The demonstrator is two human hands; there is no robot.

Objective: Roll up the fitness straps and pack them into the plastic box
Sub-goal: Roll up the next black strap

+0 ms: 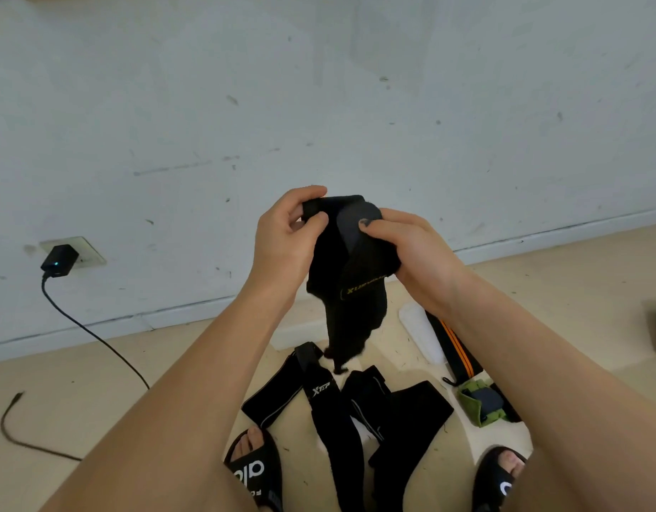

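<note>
While held aloft, black strap (350, 267) between left hand (282, 242) (pinching) and right hand (411, 249).

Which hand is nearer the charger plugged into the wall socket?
Left. The left hand is on the charger's side of the held black strap; the right hand grips the strap's far side.

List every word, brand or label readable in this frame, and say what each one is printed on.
"XTEP": white print on the black strap on the floor.
Yellow lettering starting with "X" on the held black strap: the rest is too blurred to read.
"ala", white, cut off by the frame edge: left sandal.
Right sandal: partial white mark, unreadable.
</note>
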